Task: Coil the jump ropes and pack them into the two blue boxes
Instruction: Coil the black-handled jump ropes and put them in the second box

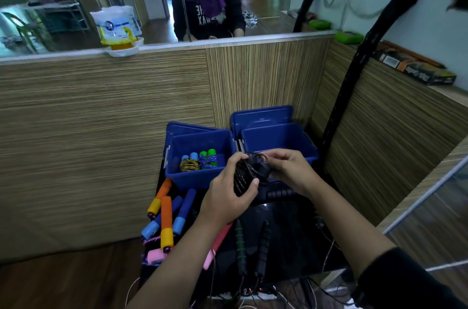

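My left hand grips a coiled black jump rope in front of the two blue boxes. My right hand pinches the rope's end at the top of the coil. The left blue box holds two coiled ropes with blue and green handles. The right blue box shows only its bare inner wall; my hands hide its floor. Loose ropes lie on the black table: orange-and-yellow handles, blue handles, pink handles and black handles with green rings.
Both box lids stand open against a striped wooden partition. A black stand rises at the right. Cables and a power strip lie on the floor below the table. A mirror above the partition reflects a person.
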Demonstrator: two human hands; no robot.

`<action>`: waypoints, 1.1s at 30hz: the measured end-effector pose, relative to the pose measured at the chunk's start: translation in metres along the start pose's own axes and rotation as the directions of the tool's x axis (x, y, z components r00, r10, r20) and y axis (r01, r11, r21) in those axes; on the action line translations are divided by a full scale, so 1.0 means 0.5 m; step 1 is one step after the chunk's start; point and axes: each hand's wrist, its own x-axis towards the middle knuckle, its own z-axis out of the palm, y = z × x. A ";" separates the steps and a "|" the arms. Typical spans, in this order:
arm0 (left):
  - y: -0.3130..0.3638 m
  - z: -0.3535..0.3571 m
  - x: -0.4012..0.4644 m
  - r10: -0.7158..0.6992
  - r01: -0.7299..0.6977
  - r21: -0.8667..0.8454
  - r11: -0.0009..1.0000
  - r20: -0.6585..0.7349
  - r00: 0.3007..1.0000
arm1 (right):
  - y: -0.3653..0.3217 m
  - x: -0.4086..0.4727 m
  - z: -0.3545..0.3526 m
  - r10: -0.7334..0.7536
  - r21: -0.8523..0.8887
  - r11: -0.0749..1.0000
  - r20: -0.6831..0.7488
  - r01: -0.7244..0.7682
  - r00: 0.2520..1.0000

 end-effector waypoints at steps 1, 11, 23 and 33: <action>-0.003 0.000 0.000 -0.007 0.007 -0.008 1.000 -0.008 1.000 | -0.001 0.003 -0.004 0.009 -0.007 1.000 0.001 -0.009 1.000; -0.009 0.011 0.013 -0.066 0.053 -0.099 0.994 -0.128 0.990 | 0.024 0.005 0.025 0.217 0.159 0.961 0.078 -0.227 0.973; -0.063 0.038 0.046 -0.291 0.229 -0.243 0.943 -0.259 0.921 | 0.029 -0.001 0.109 0.195 0.351 0.923 -0.074 -0.157 0.978; -0.078 0.024 0.073 -0.582 0.430 -0.565 0.704 -0.112 0.806 | 0.080 0.009 0.156 0.123 0.044 0.992 -0.172 -0.117 0.977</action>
